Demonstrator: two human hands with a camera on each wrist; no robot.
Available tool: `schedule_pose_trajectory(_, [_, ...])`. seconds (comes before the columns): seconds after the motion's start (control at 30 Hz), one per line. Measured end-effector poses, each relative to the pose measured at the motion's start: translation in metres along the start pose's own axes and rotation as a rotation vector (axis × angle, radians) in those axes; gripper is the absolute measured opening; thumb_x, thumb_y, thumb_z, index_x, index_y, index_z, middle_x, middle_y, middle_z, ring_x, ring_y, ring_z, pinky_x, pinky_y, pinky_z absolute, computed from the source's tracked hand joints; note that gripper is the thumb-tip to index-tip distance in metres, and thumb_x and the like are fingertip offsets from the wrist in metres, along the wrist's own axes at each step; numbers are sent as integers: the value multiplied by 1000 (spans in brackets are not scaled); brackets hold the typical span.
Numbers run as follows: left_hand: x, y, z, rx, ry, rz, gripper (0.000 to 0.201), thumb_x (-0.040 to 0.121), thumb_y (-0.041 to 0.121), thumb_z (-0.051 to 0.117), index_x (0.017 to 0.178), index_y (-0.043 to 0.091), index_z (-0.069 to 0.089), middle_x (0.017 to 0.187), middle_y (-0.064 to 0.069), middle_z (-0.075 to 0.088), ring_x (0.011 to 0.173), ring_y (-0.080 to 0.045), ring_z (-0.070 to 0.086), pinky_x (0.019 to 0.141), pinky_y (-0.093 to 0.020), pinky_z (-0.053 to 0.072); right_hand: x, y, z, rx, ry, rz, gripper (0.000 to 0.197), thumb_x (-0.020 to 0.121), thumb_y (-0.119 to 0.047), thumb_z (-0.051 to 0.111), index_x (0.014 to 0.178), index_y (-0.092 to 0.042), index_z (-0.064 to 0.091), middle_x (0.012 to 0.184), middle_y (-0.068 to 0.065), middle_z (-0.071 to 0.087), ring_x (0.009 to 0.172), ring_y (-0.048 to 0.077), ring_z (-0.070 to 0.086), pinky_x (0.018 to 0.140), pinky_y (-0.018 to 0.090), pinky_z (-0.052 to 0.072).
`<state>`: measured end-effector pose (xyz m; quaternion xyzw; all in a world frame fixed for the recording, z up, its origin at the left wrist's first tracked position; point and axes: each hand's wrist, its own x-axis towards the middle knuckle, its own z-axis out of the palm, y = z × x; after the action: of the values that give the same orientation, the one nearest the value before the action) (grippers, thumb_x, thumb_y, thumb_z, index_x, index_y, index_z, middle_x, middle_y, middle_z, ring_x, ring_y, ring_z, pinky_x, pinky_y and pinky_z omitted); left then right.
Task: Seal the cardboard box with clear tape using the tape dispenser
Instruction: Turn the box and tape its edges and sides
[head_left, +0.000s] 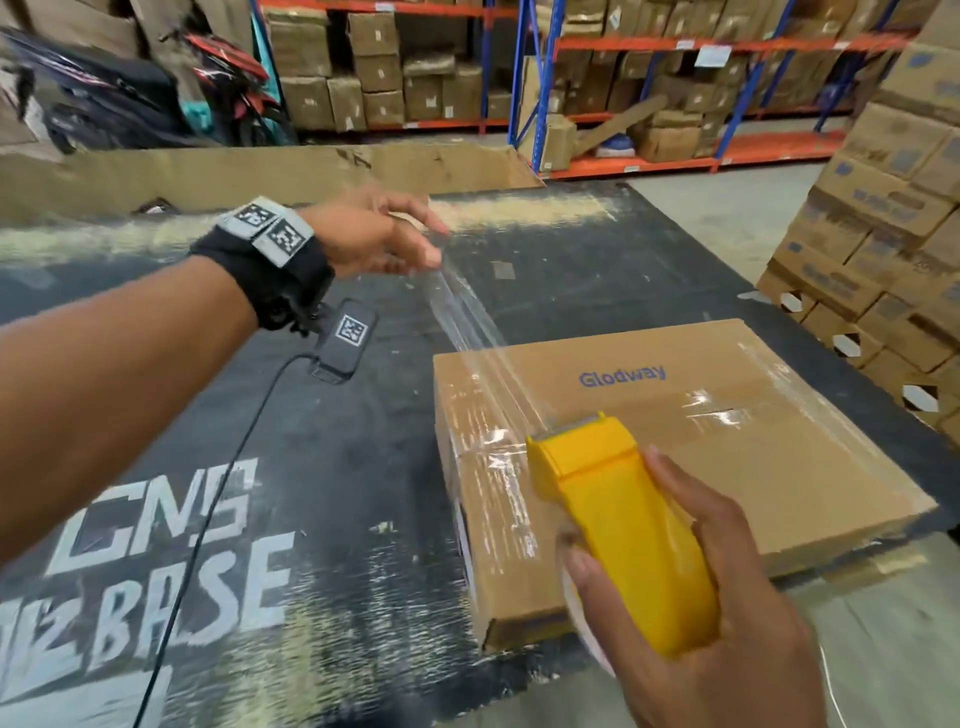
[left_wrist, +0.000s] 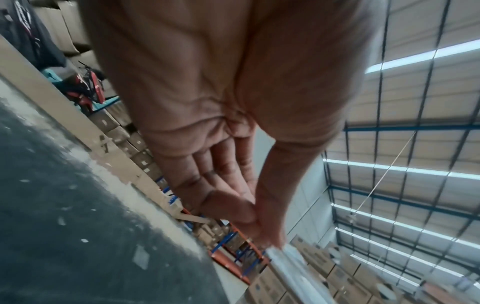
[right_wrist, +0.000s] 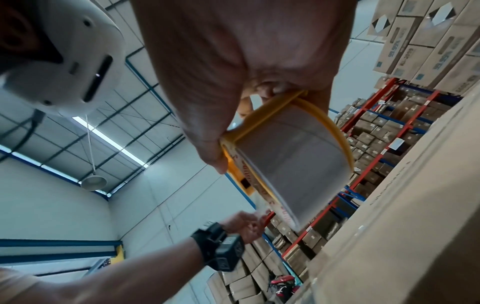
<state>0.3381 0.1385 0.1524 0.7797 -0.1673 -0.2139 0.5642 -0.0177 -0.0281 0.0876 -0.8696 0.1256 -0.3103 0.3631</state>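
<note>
A flat cardboard box (head_left: 727, 447) printed "Glodway" lies on the dark table (head_left: 322, 467), with clear tape across its top and left end. My right hand (head_left: 696, 587) grips a yellow tape dispenser (head_left: 618, 514) over the box's near left corner; the right wrist view shows the tape roll (right_wrist: 293, 164) inside the dispenser (right_wrist: 233, 170). A strip of clear tape (head_left: 467, 322) stretches up and left from the dispenser to my left hand (head_left: 384, 239), which pinches its free end above the table. The left wrist view shows my left hand (left_wrist: 259, 222) with fingertips on the tape end (left_wrist: 288, 259).
A long cardboard sheet (head_left: 260, 171) lies along the table's far edge. Shelving racks (head_left: 623, 78) full of boxes stand behind. A stack of cartons (head_left: 893, 234) rises at the right. A black cable (head_left: 208, 519) hangs from my left wrist strap over the table.
</note>
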Motion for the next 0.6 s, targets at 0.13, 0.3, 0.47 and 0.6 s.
schedule_pose_trajectory(0.13, [31, -36, 1, 69, -69, -50, 26, 87, -5, 71, 105, 15, 72, 71, 3, 76, 86, -14, 70, 87, -28, 53, 3, -22, 21, -46, -8, -15, 75, 66, -71, 67, 134, -42, 57, 85, -22, 67, 55, 6, 61, 62, 19, 52])
schedule_pose_trajectory(0.3, [58, -70, 10, 157, -128, -68, 25, 91, -1, 69, 106, 18, 73, 83, -1, 72, 83, -10, 68, 83, -24, 50, 10, -33, 47, -52, -17, 34, 78, 65, -72, 67, 137, -46, 54, 123, -34, 64, 82, 3, 69, 68, 6, 49])
schedule_pose_trajectory(0.47, [75, -101, 18, 197, -184, -96, 28, 92, 2, 69, 117, 14, 72, 87, -2, 70, 84, -12, 65, 74, -18, 52, 15, -31, 58, -31, -50, 104, 76, 66, -71, 66, 137, -47, 53, 116, -40, 59, 75, 2, 64, 64, -2, 45])
schedule_pose_trajectory(0.6, [79, -129, 31, 160, -250, -139, 28, 95, -5, 60, 113, 15, 69, 89, -4, 70, 91, -16, 66, 73, -18, 53, 12, -26, 64, -46, -97, 158, 77, 66, -72, 66, 138, -49, 50, 113, -39, 60, 75, -1, 65, 61, -1, 45])
